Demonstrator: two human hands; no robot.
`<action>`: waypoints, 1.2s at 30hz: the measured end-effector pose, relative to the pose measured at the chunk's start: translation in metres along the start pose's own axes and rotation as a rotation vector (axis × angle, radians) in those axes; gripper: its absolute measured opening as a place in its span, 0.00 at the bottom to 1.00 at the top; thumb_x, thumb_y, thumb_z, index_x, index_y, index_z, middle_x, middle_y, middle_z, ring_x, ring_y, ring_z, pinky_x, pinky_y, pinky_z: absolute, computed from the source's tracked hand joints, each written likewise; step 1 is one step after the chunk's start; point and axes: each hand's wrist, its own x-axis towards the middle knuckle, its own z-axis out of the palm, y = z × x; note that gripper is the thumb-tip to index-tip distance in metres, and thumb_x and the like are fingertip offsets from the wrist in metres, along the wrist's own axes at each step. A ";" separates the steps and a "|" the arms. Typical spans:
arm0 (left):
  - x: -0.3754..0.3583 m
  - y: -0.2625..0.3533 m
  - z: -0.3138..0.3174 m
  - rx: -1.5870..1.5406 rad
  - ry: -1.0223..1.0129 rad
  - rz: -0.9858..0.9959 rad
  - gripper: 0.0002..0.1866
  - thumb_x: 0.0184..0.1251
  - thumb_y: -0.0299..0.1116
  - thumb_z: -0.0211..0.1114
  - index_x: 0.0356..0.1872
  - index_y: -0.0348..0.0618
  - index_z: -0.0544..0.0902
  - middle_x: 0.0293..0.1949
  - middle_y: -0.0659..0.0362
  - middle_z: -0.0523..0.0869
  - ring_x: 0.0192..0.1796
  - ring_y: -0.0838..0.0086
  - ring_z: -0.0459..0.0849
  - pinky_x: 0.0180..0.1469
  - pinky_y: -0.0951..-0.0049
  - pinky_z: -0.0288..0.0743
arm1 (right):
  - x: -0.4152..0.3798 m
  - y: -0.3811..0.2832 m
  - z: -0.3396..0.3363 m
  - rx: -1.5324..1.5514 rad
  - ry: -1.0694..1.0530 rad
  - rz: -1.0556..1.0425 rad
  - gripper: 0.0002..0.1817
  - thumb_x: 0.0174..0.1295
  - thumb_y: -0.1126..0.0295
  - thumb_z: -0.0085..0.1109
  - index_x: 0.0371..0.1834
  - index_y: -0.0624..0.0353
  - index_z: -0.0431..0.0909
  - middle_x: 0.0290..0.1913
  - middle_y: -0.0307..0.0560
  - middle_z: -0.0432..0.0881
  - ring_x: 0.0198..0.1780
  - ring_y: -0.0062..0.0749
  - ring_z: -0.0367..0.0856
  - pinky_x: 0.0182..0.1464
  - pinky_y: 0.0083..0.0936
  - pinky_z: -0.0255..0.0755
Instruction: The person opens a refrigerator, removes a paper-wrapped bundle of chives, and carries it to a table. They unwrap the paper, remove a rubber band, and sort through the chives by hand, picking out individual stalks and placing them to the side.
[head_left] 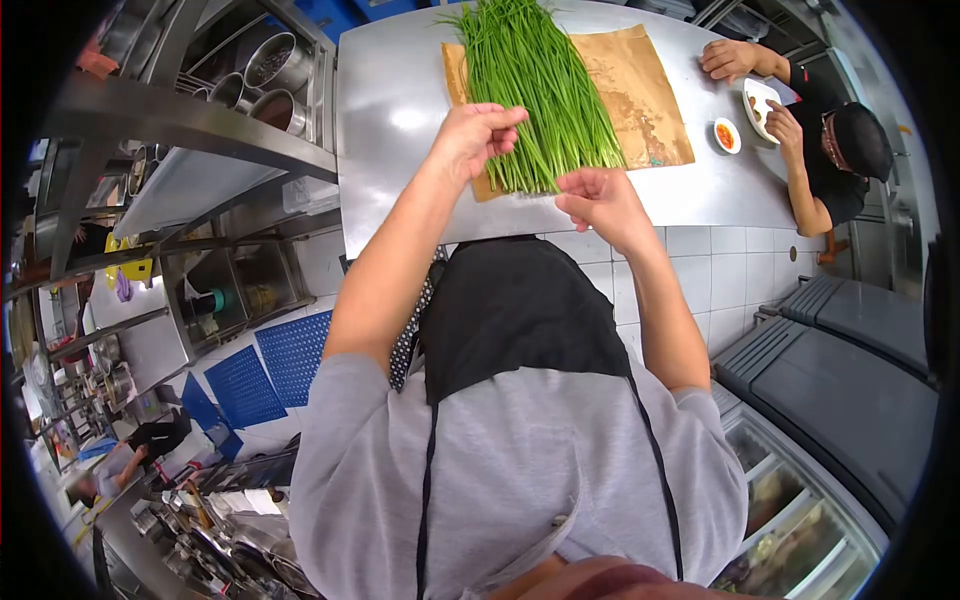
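Note:
A large heap of long green chives [535, 85] lies on brown paper [635, 90], their pale stem ends toward me. My left hand [478, 138] hovers over the left side of the heap, thumb and index finger pinched together. Anything in that pinch is too small to make out. By the stem ends at the near edge, my right hand [602, 205] has its fingers curled in against the thumb. Whatever those fingers may grip cannot be made out.
The paper rests on a steel table [400, 100]. To the right, a co-worker in a black cap [860, 140] sits by a white plate [762, 108] and a small bowl of orange-red food [727, 136]. Steel shelving with metal pots [278, 62] stands left; grey lidded units [830, 360] are at right.

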 end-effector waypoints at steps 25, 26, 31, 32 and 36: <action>0.068 0.066 -0.129 0.072 0.658 0.490 0.17 0.66 0.40 0.69 0.25 0.34 0.82 0.18 0.60 0.79 0.18 0.80 0.73 0.18 0.78 0.66 | -0.083 0.022 -0.004 -0.078 0.306 0.056 0.06 0.58 0.72 0.67 0.34 0.64 0.83 0.25 0.33 0.79 0.25 0.14 0.70 0.27 0.15 0.64; 0.059 0.067 -0.123 0.098 0.633 0.486 0.21 0.68 0.45 0.67 0.24 0.35 0.82 0.18 0.61 0.79 0.18 0.80 0.73 0.19 0.79 0.65 | -0.083 0.012 0.000 -0.044 0.309 0.022 0.08 0.59 0.70 0.67 0.36 0.64 0.83 0.26 0.34 0.79 0.26 0.14 0.71 0.28 0.15 0.64; -0.016 0.041 -0.062 0.358 -0.078 0.192 0.37 0.71 0.65 0.51 0.24 0.36 0.85 0.18 0.62 0.80 0.20 0.82 0.74 0.24 0.80 0.69 | -0.053 -0.027 0.017 0.003 0.353 -0.131 0.10 0.61 0.69 0.66 0.38 0.66 0.83 0.26 0.34 0.79 0.26 0.14 0.71 0.29 0.15 0.65; -0.037 0.033 -0.039 0.332 -0.175 0.131 0.34 0.72 0.61 0.54 0.27 0.36 0.86 0.22 0.61 0.82 0.22 0.82 0.75 0.26 0.80 0.71 | -0.044 -0.032 0.020 0.027 0.339 -0.169 0.10 0.62 0.69 0.66 0.39 0.66 0.83 0.26 0.34 0.79 0.26 0.14 0.71 0.29 0.16 0.65; -0.061 0.009 0.017 -0.004 -0.291 0.172 0.17 0.70 0.44 0.66 0.38 0.37 0.86 0.36 0.60 0.88 0.29 0.84 0.78 0.32 0.80 0.75 | -0.016 -0.041 0.023 -0.023 0.202 -0.232 0.09 0.62 0.67 0.65 0.36 0.64 0.83 0.24 0.32 0.78 0.25 0.12 0.70 0.27 0.16 0.65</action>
